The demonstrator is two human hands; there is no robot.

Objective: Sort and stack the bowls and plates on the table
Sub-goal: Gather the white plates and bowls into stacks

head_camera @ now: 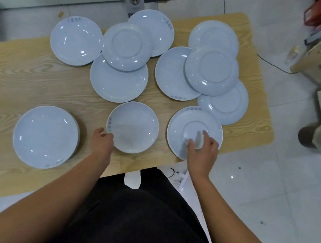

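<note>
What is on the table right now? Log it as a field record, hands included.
surface: wooden table
left hand: gripping the near-left rim of an upright bowl
right hand: fingers on the foot ring of an upside-down plate at the table's near-right edge
stacked so far: one neat pile of upright plates, near left
unsorted: overlapping plates across the far half, some upright, some upside down
lone far-left plate: upright, apart from the pile
</note>
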